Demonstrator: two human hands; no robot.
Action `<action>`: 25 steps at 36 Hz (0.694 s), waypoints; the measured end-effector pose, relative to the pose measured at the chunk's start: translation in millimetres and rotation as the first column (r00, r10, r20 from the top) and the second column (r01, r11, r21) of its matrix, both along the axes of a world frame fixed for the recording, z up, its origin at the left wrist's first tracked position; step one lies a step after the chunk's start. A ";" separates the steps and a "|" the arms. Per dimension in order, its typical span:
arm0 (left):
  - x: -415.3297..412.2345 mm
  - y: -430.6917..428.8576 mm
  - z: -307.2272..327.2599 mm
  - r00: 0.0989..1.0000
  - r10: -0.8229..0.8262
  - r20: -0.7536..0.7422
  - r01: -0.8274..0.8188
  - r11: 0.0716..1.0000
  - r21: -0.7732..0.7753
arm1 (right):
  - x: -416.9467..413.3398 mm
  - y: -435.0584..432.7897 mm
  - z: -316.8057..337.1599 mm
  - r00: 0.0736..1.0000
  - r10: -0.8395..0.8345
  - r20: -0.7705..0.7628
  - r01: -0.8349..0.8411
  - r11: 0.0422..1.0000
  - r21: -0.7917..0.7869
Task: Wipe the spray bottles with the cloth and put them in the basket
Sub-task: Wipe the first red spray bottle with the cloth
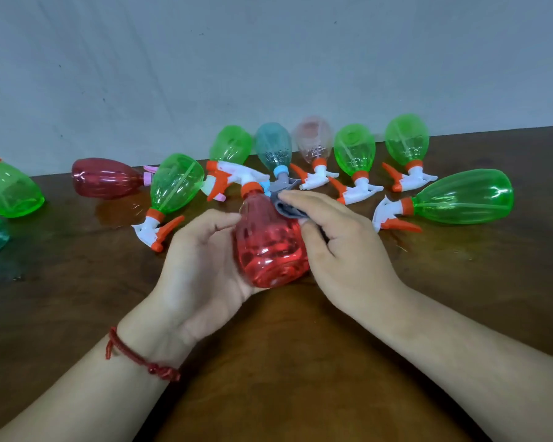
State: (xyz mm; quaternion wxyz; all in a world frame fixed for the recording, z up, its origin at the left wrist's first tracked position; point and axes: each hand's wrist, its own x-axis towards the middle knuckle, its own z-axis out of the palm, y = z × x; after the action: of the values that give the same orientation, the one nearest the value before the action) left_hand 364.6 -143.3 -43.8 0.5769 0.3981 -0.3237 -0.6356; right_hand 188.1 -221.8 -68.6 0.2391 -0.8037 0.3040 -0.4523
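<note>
Red spray bottle (270, 247) gripped by left hand (201, 266); right hand (342, 247) presses cloth (288, 208).

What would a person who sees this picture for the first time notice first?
The red spray bottle at the centre, gripped by the left hand, while the right hand holds a grey cloth against its shoulder. Behind it, green bottles lie scattered on the brown table.

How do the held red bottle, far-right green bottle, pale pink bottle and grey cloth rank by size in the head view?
1. Far-right green bottle and held red bottle: alike, red nearer, so tied.
2. Pale pink bottle, farther back.
3. Grey cloth, mostly under fingers.
</note>
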 end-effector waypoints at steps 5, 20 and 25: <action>-5.5 3.2 5.9 1.000 0.003 0.014 -0.002 1.000 -0.015 | -3.1 -5.8 2.9 0.997 -0.057 0.059 0.053 0.996 0.068; -16.2 2.5 4.5 0.978 0.179 0.107 -0.183 0.982 0.035 | -4.9 -4.0 9.8 0.977 -0.109 0.181 0.100 0.993 0.059; -16.3 0.6 9.8 0.981 0.193 0.023 -0.193 0.980 0.041 | -0.5 4.0 3.2 0.995 0.083 0.059 -0.075 0.990 -0.123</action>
State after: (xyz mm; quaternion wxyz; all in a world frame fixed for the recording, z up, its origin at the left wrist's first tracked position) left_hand 348.3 -142.7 -34.1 0.6240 0.4460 -0.2752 -0.5797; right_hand 187.6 -217.8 -65.3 0.2172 -0.8131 0.2362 -0.4856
